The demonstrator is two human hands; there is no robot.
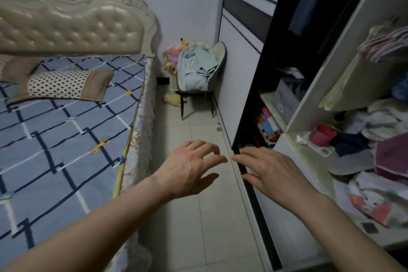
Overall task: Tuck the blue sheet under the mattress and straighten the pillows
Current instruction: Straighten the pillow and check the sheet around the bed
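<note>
Both grips, left hand (189,168) and right hand (268,170), spread wide, empty, over floor (205,216), right of blue sheet (55,139) on the bed.

single head cam, wide-angle, looking forward and down the floor (198,216) aisle; bed (66,139) left, open wardrobe (309,106) right, both close.

Left hand (189,168) and right hand (267,170) held out empty, fingers spread, above pale tiled floor (212,216). Blue grid-patterned sheet (55,139) covering bed; polka-dot beige-ended pillow (66,84) near tufted beige headboard (72,26).
</note>
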